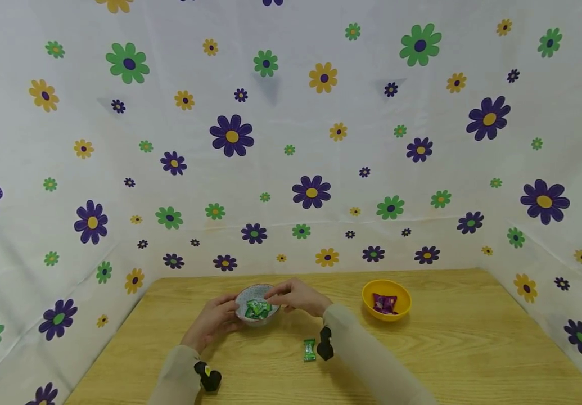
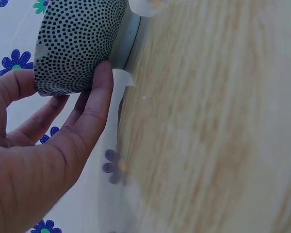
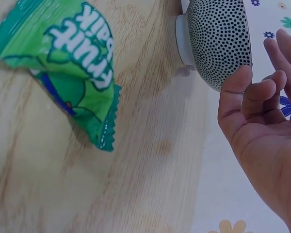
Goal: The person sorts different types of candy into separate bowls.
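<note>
A small bowl (image 1: 254,292) with a dotted outer wall (image 2: 80,46) stands towards the back of the table, several green wrapped candies (image 1: 257,309) inside. My left hand (image 1: 216,322) holds its left side, one digit at the rim and other fingers against the outer wall. From the right, my right hand (image 1: 298,297) reaches over the rim with loosely bent fingers above the candies; nothing shows between them. In the right wrist view, its lower fingers (image 3: 235,90) are right by the dotted wall. One green candy (image 1: 309,350) lies loose on the table, left of the right wrist.
A yellow bowl (image 1: 387,316) with purple wrapped candies (image 1: 384,304) stands to the right, beyond my right forearm. The wooden table (image 1: 473,326) ends at a white flower-patterned cloth (image 1: 291,169) behind and at both sides. Black wrist cameras (image 1: 325,344) sit on both sleeves.
</note>
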